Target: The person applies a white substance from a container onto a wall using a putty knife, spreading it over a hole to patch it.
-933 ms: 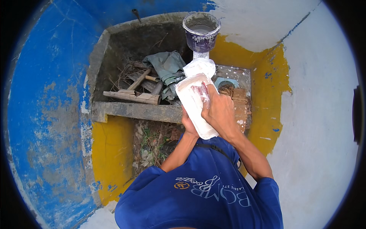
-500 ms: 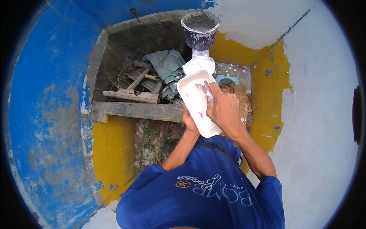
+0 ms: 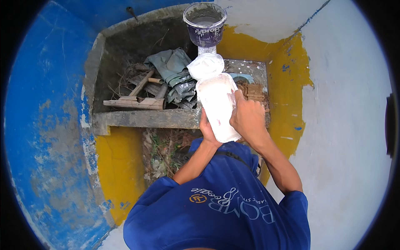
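Note:
A shallow white tray [image 3: 216, 106] with rounded corners, smeared with white paste, is held in front of my chest. My left hand [image 3: 210, 130] grips its left side near the lower end, with the fingers underneath. At the tray's right edge, my right hand [image 3: 250, 118] is closed with the knuckles up; whatever it holds is mostly hidden behind the fingers. Just beyond the tray's far end lies a crumpled white plastic bag or sheet [image 3: 206, 66]. A dark purple bucket [image 3: 205, 35] with grey-white contents stands farther away.
Below me is a concrete trough with a grey ledge [image 3: 152, 118]. Inside lie broken bamboo pieces [image 3: 139, 103] and a grey-green tarp [image 3: 168, 66]. Brown blocks [image 3: 255, 92] sit at the right. A blue wall [image 3: 46, 125] rises at left, a white wall [image 3: 346, 125] at right.
My right hand has moved from over the tray's surface to its right edge, and the dark patch beside its fingers is now largely out of sight. The whole view has shifted slightly.

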The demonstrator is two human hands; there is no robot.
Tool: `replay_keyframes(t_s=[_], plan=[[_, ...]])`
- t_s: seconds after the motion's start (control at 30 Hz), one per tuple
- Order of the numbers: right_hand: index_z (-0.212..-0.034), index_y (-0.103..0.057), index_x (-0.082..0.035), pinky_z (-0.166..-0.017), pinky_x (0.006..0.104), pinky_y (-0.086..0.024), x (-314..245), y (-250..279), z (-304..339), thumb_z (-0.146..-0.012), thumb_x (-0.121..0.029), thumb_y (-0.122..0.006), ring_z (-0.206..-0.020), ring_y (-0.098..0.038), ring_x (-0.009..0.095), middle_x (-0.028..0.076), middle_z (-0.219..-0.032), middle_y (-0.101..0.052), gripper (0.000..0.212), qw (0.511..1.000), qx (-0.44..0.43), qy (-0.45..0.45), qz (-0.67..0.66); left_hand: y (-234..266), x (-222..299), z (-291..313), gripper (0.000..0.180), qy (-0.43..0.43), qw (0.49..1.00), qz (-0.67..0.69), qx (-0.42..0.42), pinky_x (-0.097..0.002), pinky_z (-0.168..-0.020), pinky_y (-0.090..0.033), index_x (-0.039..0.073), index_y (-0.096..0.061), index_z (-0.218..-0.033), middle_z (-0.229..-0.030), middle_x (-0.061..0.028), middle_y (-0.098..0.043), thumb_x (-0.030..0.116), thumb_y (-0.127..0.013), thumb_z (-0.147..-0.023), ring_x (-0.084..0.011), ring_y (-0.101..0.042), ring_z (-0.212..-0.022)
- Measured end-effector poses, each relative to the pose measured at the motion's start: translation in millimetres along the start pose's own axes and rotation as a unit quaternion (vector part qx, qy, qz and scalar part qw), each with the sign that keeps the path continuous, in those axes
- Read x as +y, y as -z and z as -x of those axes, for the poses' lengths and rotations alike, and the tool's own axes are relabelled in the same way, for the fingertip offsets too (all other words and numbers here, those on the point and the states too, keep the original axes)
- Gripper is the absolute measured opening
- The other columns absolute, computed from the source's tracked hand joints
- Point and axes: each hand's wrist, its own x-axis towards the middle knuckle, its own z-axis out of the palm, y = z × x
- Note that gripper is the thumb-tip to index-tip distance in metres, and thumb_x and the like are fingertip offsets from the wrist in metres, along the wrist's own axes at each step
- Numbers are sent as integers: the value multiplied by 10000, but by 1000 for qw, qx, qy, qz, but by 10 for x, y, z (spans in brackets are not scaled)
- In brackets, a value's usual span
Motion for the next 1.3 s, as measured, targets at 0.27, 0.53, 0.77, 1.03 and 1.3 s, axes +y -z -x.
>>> replay_keyframes(t_s=[0.27, 0.53, 0.77, 1.03, 1.3], plan=[[-1099, -533, 66, -637, 551, -472, -55, 11, 65, -699, -22, -563, -618, -594, 471, 298, -651, -589, 411, 997, 0, -8, -72, 67, -36, -1, 616, 19, 1000, 6, 20, -436, -1088, -351, 108, -308, -1459, -1453, -105, -398, 492, -284, -977, -279, -435, -1298], [-1078, -516, 46, -656, 527, -462, 5, 120, 9, -725, -51, -567, -683, -583, 479, 288, -708, -588, 369, 971, 79, 32, -225, 47, 84, -87, 675, -10, 994, -77, -79, -453, -1119, -303, 118, -258, -1479, -1454, -116, -396, 545, -330, -961, -300, -401, -1324], [-1029, -519, 24, -564, 522, -468, -32, -14, -55, -756, -54, -568, -566, -604, 427, 246, -588, -584, 288, 993, -4, 89, -78, 175, 17, -92, 599, -13, 999, -49, 11, -439, -1075, -369, 92, -329, -1441, -1390, -114, -455, 420, -371, -942, -280, -464, -1266], [-1104, -496, 53, -609, 539, -466, -127, -33, -12, -714, -17, -557, -595, -586, 458, 284, -626, -574, 401, 992, -12, 52, -118, 89, 61, -144, 621, -43, 997, -57, 0, -446, -1092, -348, 99, -306, -1454, -1427, -119, -415, 445, -355, -940, -289, -446, -1283], [-1068, -484, 53, -602, 536, -468, -166, -8, -37, -751, -31, -554, -603, -592, 464, 288, -620, -577, 335, 989, 1, 70, -133, 52, 89, -152, 582, -48, 998, -36, -25, -436, -1089, -349, 97, -316, -1448, -1414, -105, -439, 465, -305, -997, -270, -450, -1279]])
